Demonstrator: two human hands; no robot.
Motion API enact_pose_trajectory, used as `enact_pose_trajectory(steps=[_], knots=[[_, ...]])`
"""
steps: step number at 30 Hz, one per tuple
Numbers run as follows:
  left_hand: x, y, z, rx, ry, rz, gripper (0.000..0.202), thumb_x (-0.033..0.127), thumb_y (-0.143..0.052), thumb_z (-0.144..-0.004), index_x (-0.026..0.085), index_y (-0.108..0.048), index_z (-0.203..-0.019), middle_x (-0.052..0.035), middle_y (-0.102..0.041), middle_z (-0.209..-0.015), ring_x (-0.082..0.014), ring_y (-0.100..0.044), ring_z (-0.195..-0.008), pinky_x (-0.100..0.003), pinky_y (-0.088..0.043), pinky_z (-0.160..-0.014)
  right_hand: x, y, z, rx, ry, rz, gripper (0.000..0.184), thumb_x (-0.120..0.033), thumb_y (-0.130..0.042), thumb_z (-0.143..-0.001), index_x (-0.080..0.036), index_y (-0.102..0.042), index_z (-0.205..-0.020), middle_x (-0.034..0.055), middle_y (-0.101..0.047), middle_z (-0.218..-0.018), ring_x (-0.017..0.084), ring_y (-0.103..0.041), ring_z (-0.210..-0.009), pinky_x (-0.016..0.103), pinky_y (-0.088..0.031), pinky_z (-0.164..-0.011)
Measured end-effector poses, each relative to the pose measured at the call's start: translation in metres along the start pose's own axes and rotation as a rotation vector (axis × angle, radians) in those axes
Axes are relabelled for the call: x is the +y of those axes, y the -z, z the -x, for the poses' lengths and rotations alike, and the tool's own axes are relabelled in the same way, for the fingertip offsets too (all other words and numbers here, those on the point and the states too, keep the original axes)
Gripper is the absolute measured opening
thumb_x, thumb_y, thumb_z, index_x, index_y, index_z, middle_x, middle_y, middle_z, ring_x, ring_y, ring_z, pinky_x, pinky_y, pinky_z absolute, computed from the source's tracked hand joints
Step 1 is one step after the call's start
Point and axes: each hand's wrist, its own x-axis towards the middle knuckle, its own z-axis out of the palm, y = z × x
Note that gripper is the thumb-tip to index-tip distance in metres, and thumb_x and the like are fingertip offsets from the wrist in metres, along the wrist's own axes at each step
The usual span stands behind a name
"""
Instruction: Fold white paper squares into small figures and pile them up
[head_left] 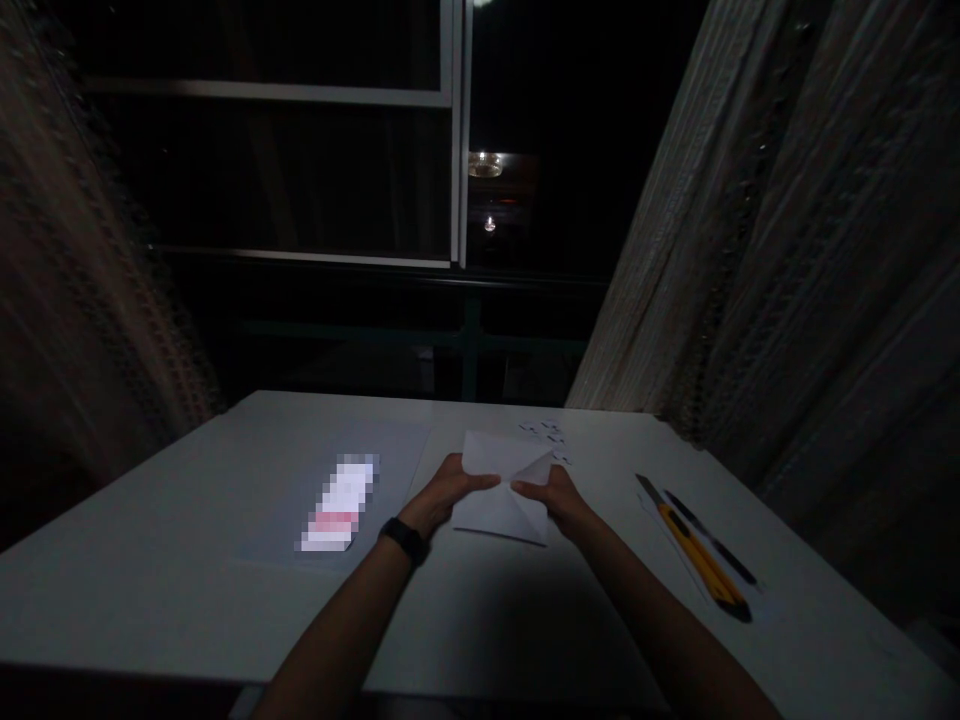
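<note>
1. Left hand point(439, 492): bare. My left thumb point(482, 482) is slim, with a rounded tip; nail detail is too dim to tell.
2. Wristband point(406, 540): near black, worn directly behind my left hand. The band is broad and encircles the wrist; in this light I cannot tell its material or finish.
3. Left forearm point(345, 615): bare along its visible length, tapering toward the wristband.
4. Right hand point(564, 497): bare. My right thumb point(529, 490) is likewise slim.
5. Right forearm point(652, 600): bare along its visible length, narrowing toward my right hand.
</note>
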Motion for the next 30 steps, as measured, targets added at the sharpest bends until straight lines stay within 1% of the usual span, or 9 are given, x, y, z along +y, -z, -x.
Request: enact_pose_trajectory(steps=[3,7,12,16,19,22,24,27,30], knots=[[-0.004,0.003,-0.004,0.000,0.001,-0.041,0.051,0.022,-0.077,-0.048,0.008,-0.064,-0.095,-0.0144,-0.066,-0.094,-0.0253,-0.062,-0.084,-0.035,-0.047,-0.076,0.003,0.002,-0.003,0.046,0.000,0.031,0.044,-0.033,-0.077,-0.051,-0.013,-0.065,-0.088,0.0097,-0.069,-0.086,0.026,-0.063,-0.080,0.037,-0.047,-0.072],[-0.006,0.005,-0.006,-0.017,-0.025,-0.075,0.049,0.019,-0.077,-0.048,0.008,-0.065,-0.094,-0.0141,-0.066,-0.094,-0.0248,-0.062,-0.083,-0.036,-0.046,-0.077,0.002,0.003,-0.006,0.087,-0.029,0.003,0.043,-0.034,-0.076,-0.051,-0.012,-0.065,-0.086,0.0103,-0.069,-0.082,0.025,-0.064,-0.071,0.036,-0.048,-0.068],[-0.002,0.003,-0.003,-0.088,-0.063,-0.051,0.052,0.020,-0.076,-0.050,0.009,-0.063,-0.099,-0.0148,-0.064,-0.102,-0.0256,-0.060,-0.090,-0.038,-0.043,-0.083,-0.006,0.000,-0.004,0.079,-0.042,-0.048,0.047,-0.032,-0.078,-0.047,-0.012,-0.065,-0.088,0.0094,-0.069,-0.078,0.025,-0.064,-0.069,0.037,-0.048,-0.066],[0.001,0.002,-0.002,-0.096,-0.042,-0.039,0.053,0.021,-0.076,-0.050,0.008,-0.062,-0.100,-0.0157,-0.064,-0.102,-0.0270,-0.060,-0.092,-0.039,-0.042,-0.085,-0.007,0.001,-0.003,0.068,-0.049,-0.073,0.049,-0.030,-0.078,-0.046,-0.011,-0.065,-0.089,0.0095,-0.069,-0.077,0.025,-0.063,-0.067,0.037,-0.048,-0.067],[0.003,0.001,-0.001,-0.111,-0.031,-0.023,0.054,0.022,-0.075,-0.052,0.008,-0.061,-0.102,-0.0156,-0.064,-0.101,-0.0273,-0.059,-0.095,-0.038,-0.042,-0.086,-0.004,0.004,-0.005,0.038,-0.052,-0.116,0.048,-0.029,-0.077,-0.048,-0.010,-0.065,-0.090,0.0095,-0.069,-0.078,0.024,-0.063,-0.067,0.036,-0.047,-0.068],[0.003,0.002,0.000,-0.099,-0.032,-0.012,0.053,0.023,-0.075,-0.053,0.008,-0.062,-0.102,-0.0154,-0.064,-0.101,-0.0277,-0.058,-0.096,-0.038,-0.042,-0.085,-0.003,0.006,-0.007,0.008,-0.065,-0.134,0.043,-0.029,-0.075,-0.053,-0.010,-0.065,-0.089,0.0100,-0.069,-0.079,0.023,-0.063,-0.067,0.036,-0.047,-0.067],[0.002,0.002,-0.001,-0.075,-0.027,-0.013,0.052,0.024,-0.075,-0.052,0.008,-0.062,-0.101,-0.0159,-0.064,-0.100,-0.0283,-0.059,-0.093,-0.039,-0.043,-0.084,-0.003,0.006,-0.006,0.010,-0.081,-0.124,0.041,-0.030,-0.075,-0.053,-0.010,-0.065,-0.088,0.0100,-0.069,-0.079,0.023,-0.063,-0.067,0.036,-0.047,-0.066],[0.000,0.004,-0.003,-0.046,-0.017,-0.019,0.050,0.024,-0.075,-0.052,0.008,-0.063,-0.097,-0.0163,-0.065,-0.098,-0.0282,-0.061,-0.089,-0.039,-0.045,-0.081,-0.004,0.006,-0.004,-0.006,-0.094,-0.106,0.044,-0.030,-0.076,-0.050,-0.012,-0.065,-0.088,0.0096,-0.069,-0.080,0.024,-0.063,-0.070,0.036,-0.047,-0.065],[-0.001,0.004,-0.004,-0.035,-0.016,-0.021,0.048,0.024,-0.075,-0.052,0.008,-0.064,-0.096,-0.0161,-0.065,-0.097,-0.0274,-0.061,-0.088,-0.038,-0.045,-0.080,-0.006,0.006,-0.002,-0.043,-0.073,-0.098,0.046,-0.030,-0.078,-0.046,-0.011,-0.065,-0.086,0.0098,-0.069,-0.080,0.025,-0.063,-0.072,0.036,-0.047,-0.066]])
